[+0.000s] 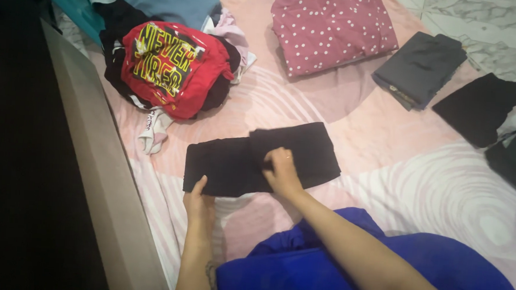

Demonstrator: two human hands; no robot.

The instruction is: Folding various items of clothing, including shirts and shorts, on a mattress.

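We see a bed covered by a pink sheet with pale swirl patterns, which fills most of the view and carries everything else. At its top left lies a heap of unfolded clothes, and on that heap rests a red shirt with yellow lettering. A white sock lies just below the heap. Across the top sits a folded maroon garment with white dots. To its right, well apart from each other, lie a folded grey garment and a folded black garment. A blue cloth covers the lap at the bottom edge.

In the middle of the sheet, near us, lies the black garment, half folded, with its right part doubled over the left.

The left hand is at the garment's lower left edge, its fingers curled onto the hem with the thumb on top, pinching the cloth lightly. The right hand lies on the garment's middle at the fold line, fingers bent and pressed down on the fabric. We cannot tell whether they grip it or only hold it flat.
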